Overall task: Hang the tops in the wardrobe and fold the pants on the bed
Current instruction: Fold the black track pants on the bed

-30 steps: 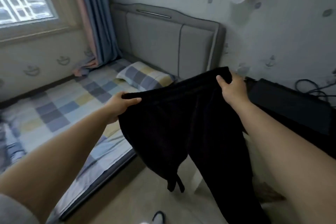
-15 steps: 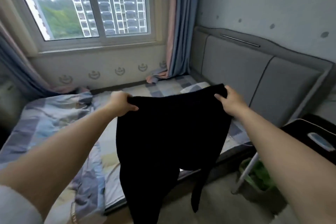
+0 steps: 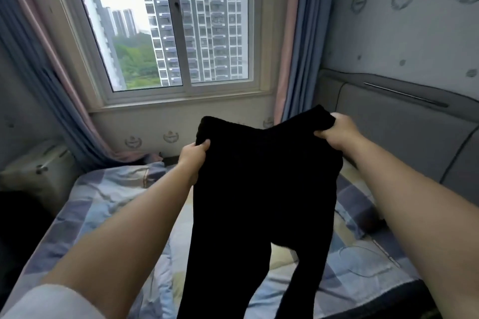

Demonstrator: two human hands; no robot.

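Black pants hang in the air in front of me, waistband up, both legs dangling down over the bed. My left hand grips the waistband at its left side. My right hand grips the waistband at its right corner, slightly higher. The bed has a blue, grey and yellow checked sheet and lies below and behind the pants. The pants hide the middle of the bed. No wardrobe or tops show in view.
A window with blue and pink curtains faces me beyond the bed. A grey padded headboard runs along the right wall. A rumpled quilt lies on the bed's left part. A pale suitcase stands at the left.
My view has swung left from the headboard toward the window. Both hands kept their grip on the waistband and carried the pants over the bed; they hang straighter now.
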